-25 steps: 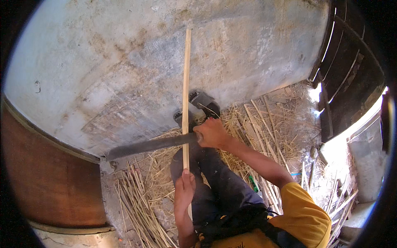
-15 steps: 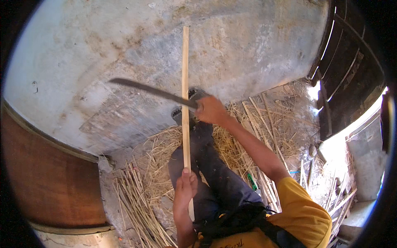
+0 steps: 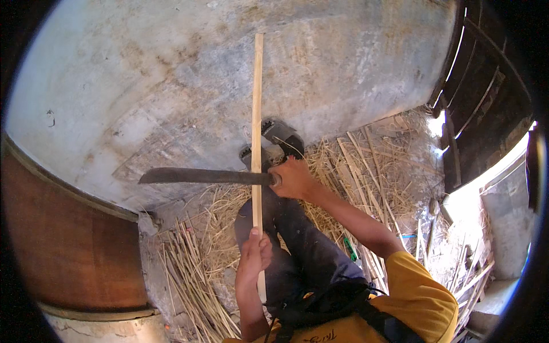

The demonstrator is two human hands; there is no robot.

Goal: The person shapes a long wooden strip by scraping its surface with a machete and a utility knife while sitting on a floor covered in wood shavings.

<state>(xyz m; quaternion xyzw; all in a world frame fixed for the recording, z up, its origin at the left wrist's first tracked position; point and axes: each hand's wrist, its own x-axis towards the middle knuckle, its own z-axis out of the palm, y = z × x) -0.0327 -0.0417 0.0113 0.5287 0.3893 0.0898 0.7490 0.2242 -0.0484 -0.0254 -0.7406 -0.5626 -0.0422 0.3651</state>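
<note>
The right hand (image 3: 294, 178) is wrapped tight around the handle of a long dark metal machete-like blade (image 3: 203, 176), and since half a second ago that blade has swung down from a raised, tilted pose to lie almost level, pointing out to the person's left, its edge meeting the long pale wooden strip (image 3: 257, 131) just beside the knuckles. The hand itself has dropped a little toward the person's knees. The left hand (image 3: 254, 257) has kept its place, fingers curled fully closed around the lower part of the strip, holding it nearly upright in front of the body. The strip is thin, straight and light yellow, like split bamboo; its top end rises against the grey, stained concrete wall (image 3: 171, 97), and its lower end passes through the left fist and shows a little below it. The blade is flat, broad and dull, crossing the strip at roughly a right angle. Behind the hands are the person's dark trouser legs (image 3: 309, 246) and a dark-soled sandal (image 3: 280, 134) resting near the wall. Loose dry straw and thin split sticks (image 3: 194, 274) litter the ground around the legs, and a curved reddish-brown wooden surface (image 3: 63, 246) stands to the left.
</note>
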